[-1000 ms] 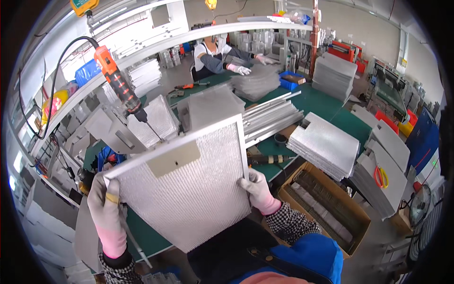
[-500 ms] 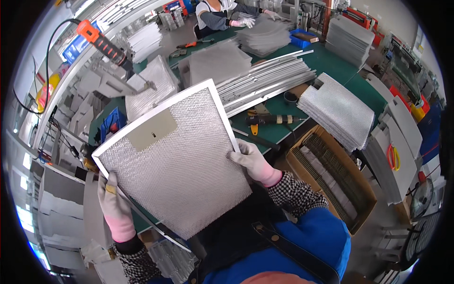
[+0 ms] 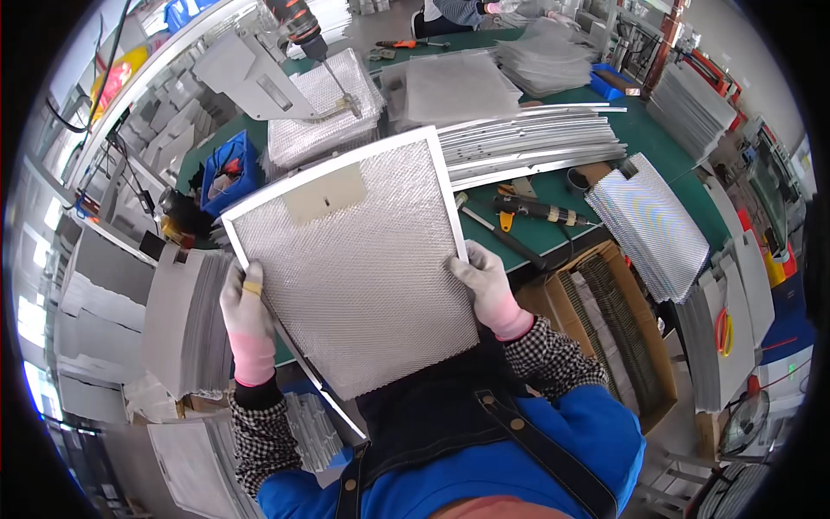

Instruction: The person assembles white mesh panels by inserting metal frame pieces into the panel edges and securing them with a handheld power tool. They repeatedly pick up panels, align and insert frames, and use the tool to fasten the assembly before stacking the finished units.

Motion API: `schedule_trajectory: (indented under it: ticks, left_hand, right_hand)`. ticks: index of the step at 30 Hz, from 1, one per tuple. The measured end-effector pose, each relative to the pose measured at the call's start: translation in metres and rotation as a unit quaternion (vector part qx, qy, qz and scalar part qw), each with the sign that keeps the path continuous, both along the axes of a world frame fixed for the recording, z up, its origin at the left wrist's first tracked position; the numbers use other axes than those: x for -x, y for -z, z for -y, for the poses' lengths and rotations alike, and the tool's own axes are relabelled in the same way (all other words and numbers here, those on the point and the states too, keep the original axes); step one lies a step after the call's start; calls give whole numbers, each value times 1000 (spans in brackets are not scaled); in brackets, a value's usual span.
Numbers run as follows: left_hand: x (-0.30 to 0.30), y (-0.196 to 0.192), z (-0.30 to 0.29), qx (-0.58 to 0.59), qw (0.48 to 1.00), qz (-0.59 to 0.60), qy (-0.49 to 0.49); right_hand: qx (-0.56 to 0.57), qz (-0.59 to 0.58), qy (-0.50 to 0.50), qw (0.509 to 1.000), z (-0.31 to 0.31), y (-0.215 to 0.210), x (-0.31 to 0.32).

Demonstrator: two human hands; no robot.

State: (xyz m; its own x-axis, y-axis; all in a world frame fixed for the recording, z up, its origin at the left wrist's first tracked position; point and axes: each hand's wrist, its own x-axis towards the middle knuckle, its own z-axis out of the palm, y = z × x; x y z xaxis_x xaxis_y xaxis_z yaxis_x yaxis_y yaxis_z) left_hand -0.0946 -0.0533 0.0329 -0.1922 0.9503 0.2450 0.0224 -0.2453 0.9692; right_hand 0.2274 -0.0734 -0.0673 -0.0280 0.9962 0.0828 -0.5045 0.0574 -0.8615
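Observation:
Both of my gloved hands hold up a grease filter panel of silvery metal mesh (image 3: pixel 372 277), tilted in front of my body. White metal frame strips edge its top and parts of its sides. A beige plate (image 3: pixel 325 194) with a small slot lies near its top edge. My left hand (image 3: pixel 245 316) is closed on the left side, thumb in front, and my right hand (image 3: pixel 494 294) pinches the right side. The fingers behind the panel are hidden. At the lower left, a frame strip (image 3: pixel 339 410) stands apart from the mesh. No strip shows along the bottom mesh edge.
Beyond the panel, a green table (image 3: pixel 233 130) carries frame strips (image 3: pixel 536 143), mesh stacks (image 3: pixel 653 227), a hammer (image 3: pixel 501 232) and a power drill (image 3: pixel 545 210). A hanging screwdriver (image 3: pixel 298 26) is at upper left. An open carton (image 3: pixel 644 346) stands right. Another person works across the table.
My view has turned, so the table and surroundings sit farther right. The panel appears slightly more upright and farther right in the picture, with both hands still gripping its sides.

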Motion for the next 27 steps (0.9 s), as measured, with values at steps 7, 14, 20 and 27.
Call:
schedule_trajectory:
  ticks: [7,14,20,27]
  left_hand:
    - [-16,19,36,61,997,11,-51]
    - [-9,55,58,59,997,-41,-40]
    - [-11,43,60,61,997,42,6]
    - [-30,68,81,69,995,-71,-28]
  right_hand:
    - [10,31,-7,999,-8,-9,4]
    - [3,31,-7,999,-8,-12,2]
    - [17,-4,9,1000,-3,-15,17]
    - [-14,-30,64,997,0,-26,5]
